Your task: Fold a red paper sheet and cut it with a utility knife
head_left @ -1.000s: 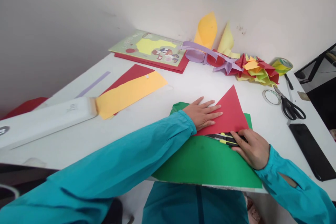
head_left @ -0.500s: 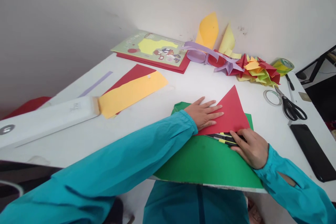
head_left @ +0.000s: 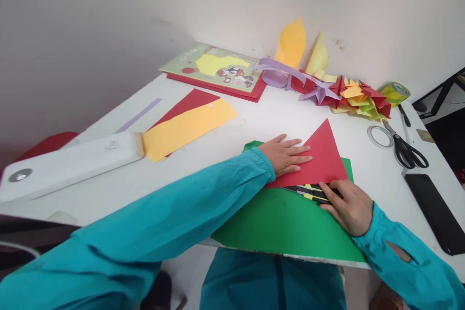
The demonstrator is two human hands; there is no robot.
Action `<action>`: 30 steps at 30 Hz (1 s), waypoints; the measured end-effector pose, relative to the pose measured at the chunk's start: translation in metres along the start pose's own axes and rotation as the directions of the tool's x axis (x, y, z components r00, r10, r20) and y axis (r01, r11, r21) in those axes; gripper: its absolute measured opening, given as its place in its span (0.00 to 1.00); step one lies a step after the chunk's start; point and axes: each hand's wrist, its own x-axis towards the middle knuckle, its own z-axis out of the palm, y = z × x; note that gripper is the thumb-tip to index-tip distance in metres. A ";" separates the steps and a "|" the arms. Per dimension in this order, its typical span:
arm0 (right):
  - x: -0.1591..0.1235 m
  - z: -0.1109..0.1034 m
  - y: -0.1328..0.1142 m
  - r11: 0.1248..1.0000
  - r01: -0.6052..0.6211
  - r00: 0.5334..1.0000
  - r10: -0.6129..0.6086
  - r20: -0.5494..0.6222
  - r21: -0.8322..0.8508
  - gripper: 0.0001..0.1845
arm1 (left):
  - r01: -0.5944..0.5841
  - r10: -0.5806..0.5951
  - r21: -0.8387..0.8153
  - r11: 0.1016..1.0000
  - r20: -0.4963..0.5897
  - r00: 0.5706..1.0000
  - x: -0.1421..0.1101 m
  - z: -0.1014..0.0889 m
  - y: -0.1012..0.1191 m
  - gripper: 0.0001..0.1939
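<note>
Clock directions taken from the red paper, twelve toward the wall.

Red paper (head_left: 322, 155), one piece, roughly triangular: on the green sheet (head_left: 290, 225), at the near side of the white table (head_left: 218, 140); point toward twelve, long edge at six.

Left hand (head_left: 285, 155), one, blue sleeve: at nine, palm down, fingers extended and spread, lying flat on the red paper, grasping nothing.

Right hand (head_left: 348, 205), one, blue sleeve: at five, fingers curled around the handle end of a craft knife.

Craft knife (head_left: 314, 193), black and yellow: at six, lying along the red paper's long edge, blade end toward nine. Whether the blade tip goes under the paper, cannot tell.

Scissors (head_left: 398, 141), black handles: at three, tips toward eleven.

Tape ring (head_left: 369, 137): between two and three, just beside the scissors.

Black slab (head_left: 434, 210): at four.

Tape roll (head_left: 392, 94), yellow-green: at two, near the wall.

Folded paper (head_left: 358, 100), several colours: at one.

Pale yellow cone (head_left: 317, 58): at twelve, upright.

Orange cone (head_left: 292, 43) and purple loops (head_left: 281, 64): at eleven.

Book (head_left: 228, 65), illustrated cover, red beneath: at ten.

Yellow paper (head_left: 191, 128), over dark red paper (head_left: 189, 101): between nine and ten.

White case (head_left: 87, 157), long: at nine, its end touching the yellow paper.
</note>
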 end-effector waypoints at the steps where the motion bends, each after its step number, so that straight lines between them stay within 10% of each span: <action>1: 0.000 0.000 0.000 1.000 -0.002 1.000 0.002 0.002 0.003 0.20 | -0.011 0.011 0.018 1.000 0.006 1.000 0.001 0.000 -0.003 0.23; 30: 0.012 0.002 -0.013 0.999 0.019 0.999 -0.020 -0.029 -0.041 0.20 | -0.064 0.067 0.066 0.996 -0.055 0.996 -0.001 -0.002 -0.006 0.23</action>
